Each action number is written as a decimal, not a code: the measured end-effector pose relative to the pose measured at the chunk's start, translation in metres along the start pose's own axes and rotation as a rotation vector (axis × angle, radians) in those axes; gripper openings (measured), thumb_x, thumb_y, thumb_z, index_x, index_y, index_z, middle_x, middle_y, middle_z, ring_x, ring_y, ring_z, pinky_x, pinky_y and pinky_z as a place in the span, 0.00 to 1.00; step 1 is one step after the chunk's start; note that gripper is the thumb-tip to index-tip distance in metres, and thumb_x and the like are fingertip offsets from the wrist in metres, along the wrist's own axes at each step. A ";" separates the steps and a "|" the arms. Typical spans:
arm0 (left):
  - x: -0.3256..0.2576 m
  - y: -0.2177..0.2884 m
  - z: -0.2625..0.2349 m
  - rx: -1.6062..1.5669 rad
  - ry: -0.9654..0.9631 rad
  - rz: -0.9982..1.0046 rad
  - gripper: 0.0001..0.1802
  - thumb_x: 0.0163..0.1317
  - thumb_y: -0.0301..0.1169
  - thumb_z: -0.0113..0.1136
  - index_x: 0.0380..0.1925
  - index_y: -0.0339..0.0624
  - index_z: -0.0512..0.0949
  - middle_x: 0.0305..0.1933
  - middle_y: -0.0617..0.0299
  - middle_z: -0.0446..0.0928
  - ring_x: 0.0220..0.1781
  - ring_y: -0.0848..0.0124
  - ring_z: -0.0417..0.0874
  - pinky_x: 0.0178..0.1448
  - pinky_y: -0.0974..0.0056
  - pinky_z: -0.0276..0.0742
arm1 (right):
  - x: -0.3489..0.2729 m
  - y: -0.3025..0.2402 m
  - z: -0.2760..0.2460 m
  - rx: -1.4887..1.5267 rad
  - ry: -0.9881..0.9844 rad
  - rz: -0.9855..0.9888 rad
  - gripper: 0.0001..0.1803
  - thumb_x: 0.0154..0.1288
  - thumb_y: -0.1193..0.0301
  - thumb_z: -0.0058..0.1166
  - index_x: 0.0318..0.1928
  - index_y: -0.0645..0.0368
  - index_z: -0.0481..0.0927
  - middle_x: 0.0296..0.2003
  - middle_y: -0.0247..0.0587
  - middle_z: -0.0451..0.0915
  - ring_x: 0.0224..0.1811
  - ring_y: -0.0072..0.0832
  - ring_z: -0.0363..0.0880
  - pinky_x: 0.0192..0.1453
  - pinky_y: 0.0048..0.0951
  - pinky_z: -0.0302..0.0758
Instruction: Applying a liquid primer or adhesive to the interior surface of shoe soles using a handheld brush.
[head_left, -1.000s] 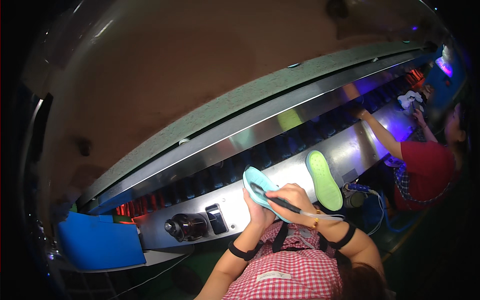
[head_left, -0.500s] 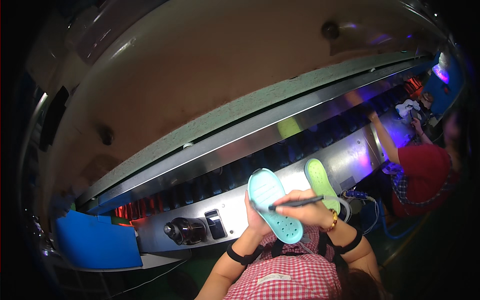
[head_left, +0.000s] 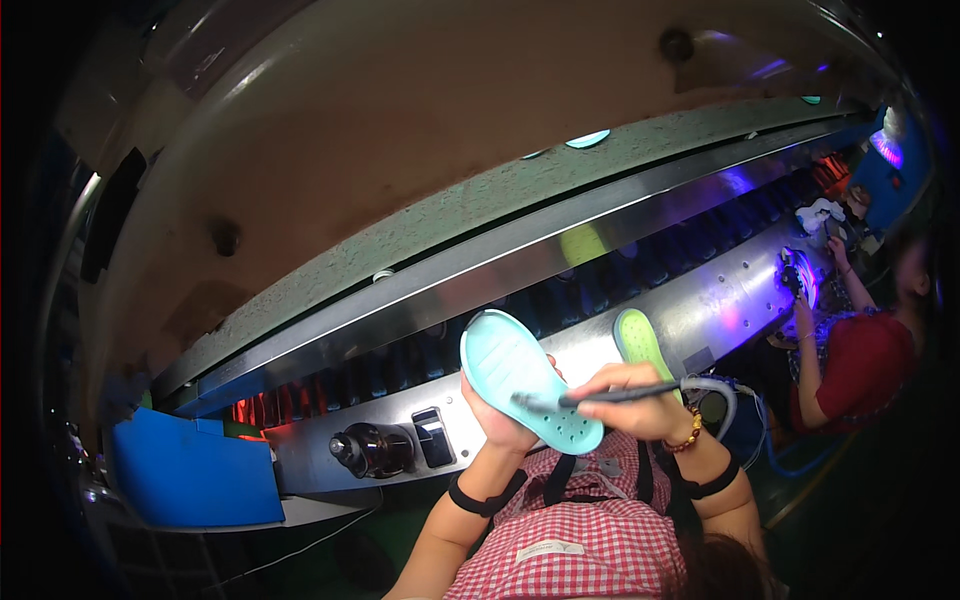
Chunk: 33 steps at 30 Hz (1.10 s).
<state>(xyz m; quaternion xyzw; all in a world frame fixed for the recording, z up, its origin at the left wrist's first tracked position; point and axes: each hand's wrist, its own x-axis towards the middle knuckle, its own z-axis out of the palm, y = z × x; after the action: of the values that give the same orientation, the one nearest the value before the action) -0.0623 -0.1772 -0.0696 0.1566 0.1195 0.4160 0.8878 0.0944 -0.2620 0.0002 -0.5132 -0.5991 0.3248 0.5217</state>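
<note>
My left hand (head_left: pixel 497 425) grips a light blue shoe sole (head_left: pixel 505 365) from its left side and below. The sole is tilted, with grooves at its far end and small round holes at its near end. In my right hand (head_left: pixel 645 408) is a slim black brush (head_left: pixel 630 394), fingers closed round its handle. A pale hose (head_left: pixel 722 388) runs behind that hand, near the handle's rear end. The brush's blurred tip is over the middle of the sole; whether it touches is hard to tell. A lime green sole (head_left: pixel 640 340) lies on the metal bench behind my right hand, partly hidden.
A dark bottle (head_left: pixel 375 450) and a phone (head_left: pixel 433 438) stand on the metal bench (head_left: pixel 330 468) at left, beside a blue machine housing (head_left: pixel 200 475). Dark slats (head_left: pixel 385 378) run behind the bench, under a long metal ledge (head_left: pixel 420 292). A person in red (head_left: pixel 860 365) works at right.
The light blue sole has moved up and left and turned in my left hand. The brush tip has shifted across it. At right, the other person's arm has drawn back from the slats.
</note>
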 end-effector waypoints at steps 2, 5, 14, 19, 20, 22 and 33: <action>-0.002 0.004 0.000 -0.063 -0.089 0.064 0.48 0.52 0.70 0.23 0.49 0.37 0.66 0.39 0.45 0.74 0.39 0.53 0.76 0.44 0.52 0.74 | -0.008 -0.007 0.003 -0.014 -0.271 -0.171 0.11 0.48 0.77 0.60 0.36 0.63 0.81 0.32 0.44 0.81 0.33 0.29 0.79 0.40 0.25 0.74; -0.002 0.011 0.003 -0.094 -0.090 0.121 0.49 0.50 0.71 0.22 0.50 0.37 0.66 0.40 0.45 0.73 0.36 0.54 0.76 0.43 0.53 0.72 | -0.007 -0.008 0.000 0.027 -0.193 -0.159 0.11 0.48 0.78 0.60 0.36 0.62 0.81 0.32 0.42 0.81 0.34 0.30 0.79 0.41 0.26 0.74; -0.005 0.030 0.011 -0.036 -0.150 0.313 0.49 0.49 0.73 0.26 0.52 0.40 0.66 0.40 0.47 0.69 0.37 0.58 0.72 0.45 0.55 0.68 | -0.012 -0.006 -0.001 0.052 -0.092 -0.137 0.12 0.48 0.78 0.61 0.37 0.60 0.80 0.33 0.41 0.81 0.36 0.32 0.79 0.44 0.29 0.74; -0.006 0.039 0.010 -0.058 -0.145 0.326 0.51 0.48 0.75 0.23 0.52 0.42 0.65 0.41 0.44 0.71 0.36 0.55 0.74 0.43 0.53 0.71 | -0.013 -0.007 0.003 -0.005 -0.344 -0.245 0.13 0.49 0.79 0.60 0.38 0.63 0.80 0.35 0.41 0.81 0.38 0.31 0.78 0.43 0.27 0.74; -0.008 0.039 0.013 -0.059 -0.141 0.325 0.51 0.48 0.75 0.23 0.52 0.42 0.65 0.41 0.44 0.71 0.36 0.55 0.74 0.43 0.53 0.71 | -0.015 -0.007 0.001 -0.004 -0.345 -0.241 0.13 0.49 0.79 0.60 0.38 0.63 0.80 0.35 0.41 0.81 0.38 0.31 0.78 0.43 0.27 0.74; -0.010 0.039 0.017 -0.029 -0.209 0.314 0.51 0.48 0.75 0.23 0.53 0.41 0.65 0.41 0.43 0.71 0.37 0.54 0.74 0.43 0.53 0.71 | -0.013 -0.002 -0.002 0.064 -0.121 -0.100 0.13 0.49 0.78 0.61 0.38 0.62 0.80 0.35 0.41 0.81 0.39 0.32 0.78 0.45 0.28 0.74; -0.007 0.047 0.016 0.180 -0.152 0.382 0.51 0.49 0.74 0.19 0.51 0.39 0.65 0.39 0.44 0.72 0.35 0.57 0.76 0.39 0.57 0.74 | -0.013 0.005 0.009 0.046 -0.231 -0.129 0.14 0.48 0.79 0.61 0.39 0.63 0.80 0.35 0.43 0.81 0.40 0.31 0.78 0.47 0.27 0.73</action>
<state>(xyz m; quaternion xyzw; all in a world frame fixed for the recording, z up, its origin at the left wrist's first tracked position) -0.0946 -0.1570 -0.0369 0.2858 0.0569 0.5512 0.7818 0.0859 -0.2712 -0.0105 -0.4207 -0.6792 0.3614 0.4807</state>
